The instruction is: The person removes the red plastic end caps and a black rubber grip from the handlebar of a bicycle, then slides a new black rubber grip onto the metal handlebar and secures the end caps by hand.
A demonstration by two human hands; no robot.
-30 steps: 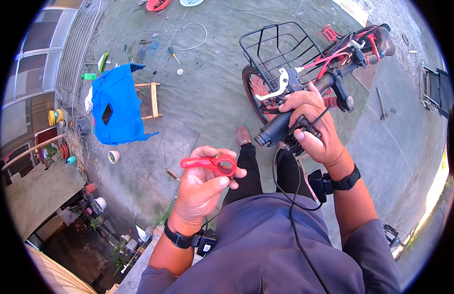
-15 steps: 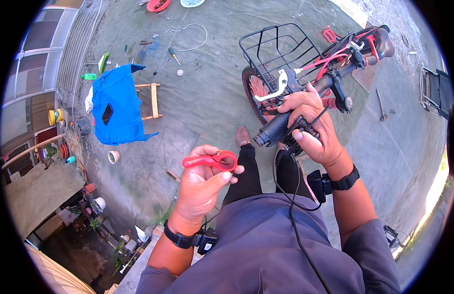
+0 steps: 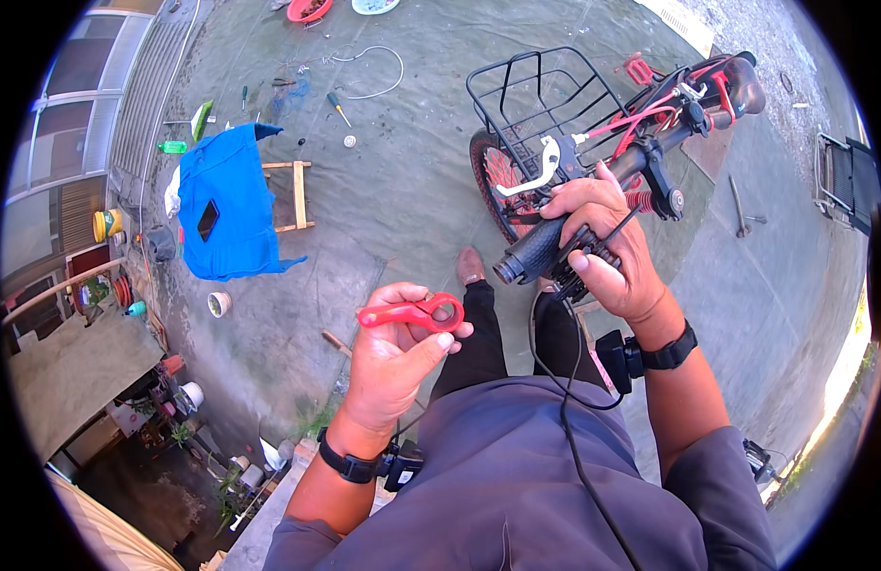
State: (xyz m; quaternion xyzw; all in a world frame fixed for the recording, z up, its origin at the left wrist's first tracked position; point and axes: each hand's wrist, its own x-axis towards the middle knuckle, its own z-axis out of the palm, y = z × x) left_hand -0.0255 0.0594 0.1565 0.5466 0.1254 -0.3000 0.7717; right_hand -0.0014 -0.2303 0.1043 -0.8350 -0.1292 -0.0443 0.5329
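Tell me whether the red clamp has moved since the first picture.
Yes, slightly: the red clamp, held in the left hand, has shifted a little to the right, away from the white pot on the ground.

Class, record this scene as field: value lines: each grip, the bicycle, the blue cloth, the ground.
Left grip: holds a red ring-ended lever
Right grip: at the handlebar end, holding a dark ridged part, kind unclear
Bicycle: black front basket, white brake lever
Blue cloth: over a wooden frame; dark phone on top
Ground: a screwdriver lies on it
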